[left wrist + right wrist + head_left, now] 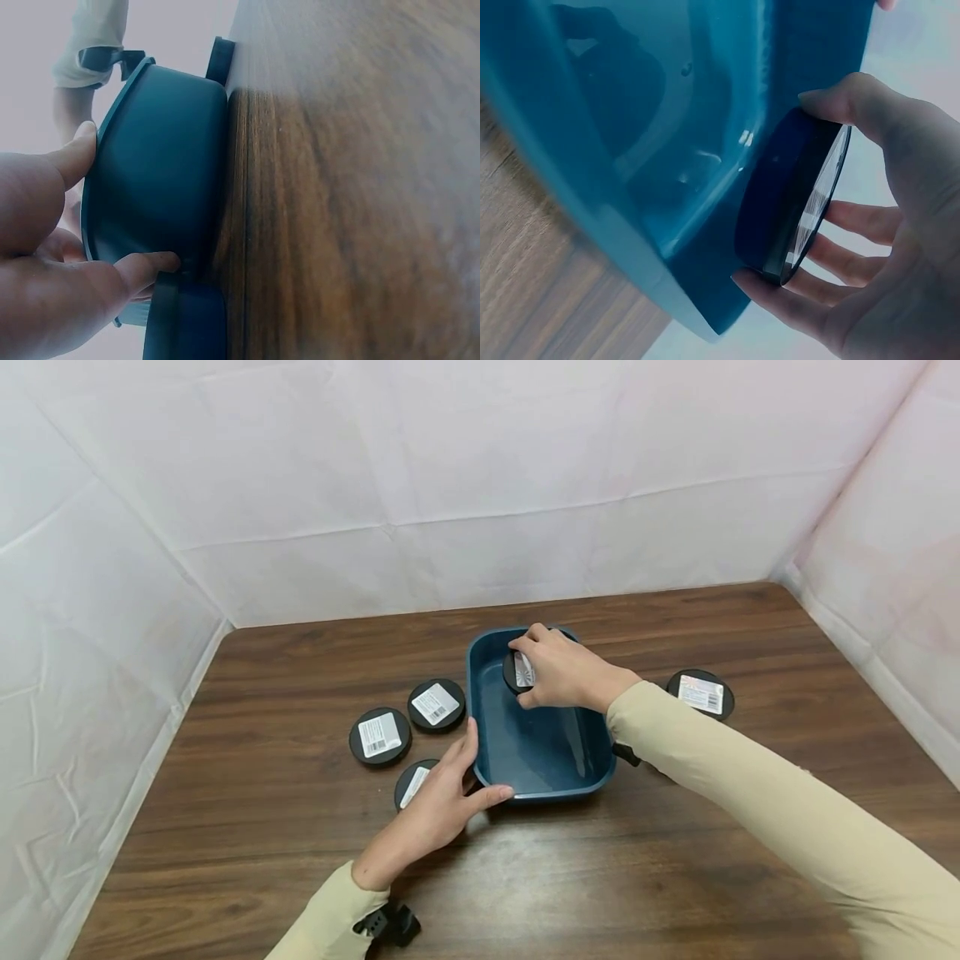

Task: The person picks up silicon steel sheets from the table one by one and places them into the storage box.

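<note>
My right hand [558, 668] holds a flat round black container [780, 195] by its edge, between thumb and fingers. It is tilted above the inside of a deep blue plastic tub [525, 752], near the tub's far end. A silvery label shows on its face. My left hand [442, 789] touches the tub's near left corner, its thumb on the near rim and its extended fingers along the left side. Partly covered by that hand is another round black container [408, 781] with a white label. In the left wrist view, a dark round container [187, 322] stands close to the fingers.
Left of the tub lie two more labelled black round containers, the nearer one [380, 737] and the farther one [437, 704]. Beyond the right forearm lies another labelled container [701, 693]. White cloth walls [480, 560] border the brown wooden table [600, 893].
</note>
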The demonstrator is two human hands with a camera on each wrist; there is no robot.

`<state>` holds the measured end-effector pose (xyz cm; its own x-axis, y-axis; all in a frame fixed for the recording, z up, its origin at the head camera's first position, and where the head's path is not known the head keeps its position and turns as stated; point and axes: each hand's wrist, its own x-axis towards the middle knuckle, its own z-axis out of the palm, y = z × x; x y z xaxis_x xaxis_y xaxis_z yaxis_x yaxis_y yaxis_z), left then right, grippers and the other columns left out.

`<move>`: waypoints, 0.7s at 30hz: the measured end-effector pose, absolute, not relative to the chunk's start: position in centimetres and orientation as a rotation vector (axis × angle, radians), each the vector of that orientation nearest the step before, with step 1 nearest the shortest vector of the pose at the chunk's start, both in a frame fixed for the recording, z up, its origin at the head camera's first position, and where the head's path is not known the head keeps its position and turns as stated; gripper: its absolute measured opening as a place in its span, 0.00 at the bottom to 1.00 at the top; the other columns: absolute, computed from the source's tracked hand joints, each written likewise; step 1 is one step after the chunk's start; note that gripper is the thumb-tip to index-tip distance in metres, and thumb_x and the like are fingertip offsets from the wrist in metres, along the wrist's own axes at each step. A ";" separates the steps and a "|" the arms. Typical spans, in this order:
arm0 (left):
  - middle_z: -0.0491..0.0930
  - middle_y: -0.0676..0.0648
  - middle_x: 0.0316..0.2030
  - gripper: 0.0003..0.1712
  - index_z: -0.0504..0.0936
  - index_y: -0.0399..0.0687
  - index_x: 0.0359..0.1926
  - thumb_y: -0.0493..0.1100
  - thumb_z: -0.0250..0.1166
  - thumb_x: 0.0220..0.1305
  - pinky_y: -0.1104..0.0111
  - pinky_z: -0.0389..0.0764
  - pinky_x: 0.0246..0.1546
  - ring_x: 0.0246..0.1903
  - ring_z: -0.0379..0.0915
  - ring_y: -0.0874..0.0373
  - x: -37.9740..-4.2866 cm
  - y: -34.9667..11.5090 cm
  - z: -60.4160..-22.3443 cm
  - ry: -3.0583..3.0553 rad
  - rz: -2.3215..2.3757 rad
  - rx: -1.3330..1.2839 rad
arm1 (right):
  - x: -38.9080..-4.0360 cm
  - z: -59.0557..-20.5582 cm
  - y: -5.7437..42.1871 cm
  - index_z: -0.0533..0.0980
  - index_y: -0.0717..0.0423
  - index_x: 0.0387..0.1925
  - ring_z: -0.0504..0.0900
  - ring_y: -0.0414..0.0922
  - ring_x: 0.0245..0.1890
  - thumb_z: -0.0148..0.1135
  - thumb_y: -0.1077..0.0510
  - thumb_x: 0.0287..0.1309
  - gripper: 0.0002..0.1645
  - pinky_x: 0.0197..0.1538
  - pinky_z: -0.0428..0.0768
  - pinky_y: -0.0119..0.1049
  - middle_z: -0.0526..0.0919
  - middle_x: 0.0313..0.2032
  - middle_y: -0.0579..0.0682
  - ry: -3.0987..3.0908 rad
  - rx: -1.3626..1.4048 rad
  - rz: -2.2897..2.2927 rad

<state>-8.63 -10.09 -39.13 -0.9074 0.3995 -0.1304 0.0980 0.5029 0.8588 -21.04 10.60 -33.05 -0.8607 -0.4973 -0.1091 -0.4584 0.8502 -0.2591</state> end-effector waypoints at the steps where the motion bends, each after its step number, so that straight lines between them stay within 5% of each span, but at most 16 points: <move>1: 0.41 0.40 0.80 0.57 0.35 0.46 0.80 0.53 0.66 0.67 0.54 0.70 0.68 0.77 0.51 0.48 -8.6 -10.1 -39.2 2.438 1.356 0.418 | -21.0 -33.2 10.6 0.64 0.60 0.72 0.74 0.56 0.56 0.73 0.48 0.55 0.47 0.58 0.79 0.51 0.69 0.65 0.63 2.854 -0.741 -0.327; 21: 0.42 0.40 0.80 0.57 0.35 0.48 0.80 0.54 0.65 0.67 0.53 0.70 0.68 0.77 0.51 0.47 -8.8 -10.1 -39.2 2.442 1.346 0.400 | -21.4 -32.9 9.7 0.65 0.60 0.71 0.77 0.55 0.54 0.74 0.46 0.55 0.48 0.58 0.80 0.49 0.70 0.64 0.63 2.849 -0.774 -0.156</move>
